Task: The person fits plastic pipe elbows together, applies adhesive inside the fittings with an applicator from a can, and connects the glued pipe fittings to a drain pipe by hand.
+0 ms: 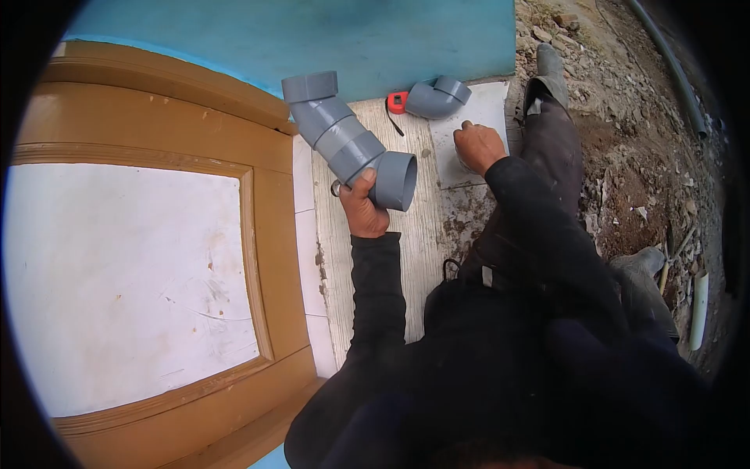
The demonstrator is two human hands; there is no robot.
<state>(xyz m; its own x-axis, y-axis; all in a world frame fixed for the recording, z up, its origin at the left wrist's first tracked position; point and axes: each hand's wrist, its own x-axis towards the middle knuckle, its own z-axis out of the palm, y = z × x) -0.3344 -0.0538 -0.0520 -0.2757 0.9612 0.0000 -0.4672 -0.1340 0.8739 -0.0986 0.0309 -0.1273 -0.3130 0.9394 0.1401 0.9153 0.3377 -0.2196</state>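
Observation:
A grey pipe assembly of joined elbow fittings point(341, 143) is raised over the tiled ledge, one round opening facing right. My left hand point(364, 209) grips its lower end, thumb over the pipe. Over a white tile at the right, my right hand point(478, 147) is closed with its fingers curled; what it holds, if anything, is hidden. Beyond it lies a loose grey elbow fitting point(437, 98) near the blue wall. A red tape measure point(398, 102) with a black strap touches the left end of that elbow.
A brown wooden door point(275, 234) with a white panel stands at the left. The blue wall point(391, 39) runs across the top. Rubble and soil point(633, 180) cover the ground at the right, with a long grey pipe point(670, 62) and a short pale pipe point(699, 311).

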